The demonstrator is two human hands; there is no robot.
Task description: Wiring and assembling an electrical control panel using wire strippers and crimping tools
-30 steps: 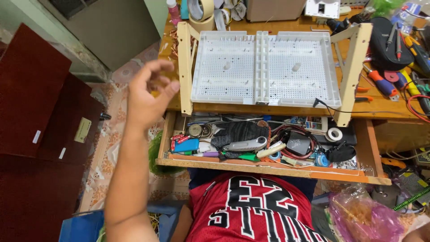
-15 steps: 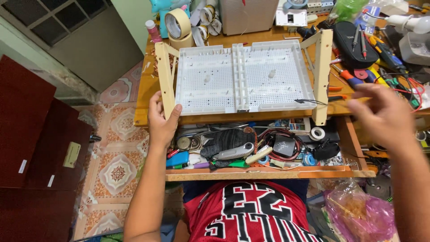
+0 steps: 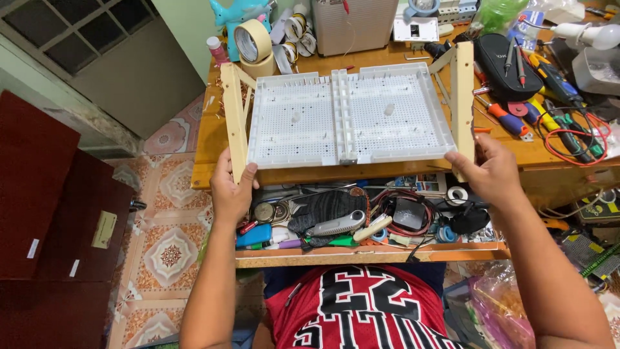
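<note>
Now both hands are on the frame: half a second back the right hand (image 3: 494,173) was off to the side in the air, left hand (image 3: 231,189) already at the rail. Left fingers wrap the near end of the left wooden rail (image 3: 234,119), right hand closes round the right wooden rail (image 3: 462,97). White perforated tray (image 3: 349,116) lies flat on the workbench (image 3: 203,139), above the open cluttered drawer (image 3: 361,253). Tape rolls (image 3: 253,42) behind.

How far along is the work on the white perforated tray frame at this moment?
Done: the two white perforated trays sit side by side between the wooden side rails. In hand: the left hand grips the left rail, the right hand the right rail. Left: the frame lies on the desk, the drawer below open.
</note>
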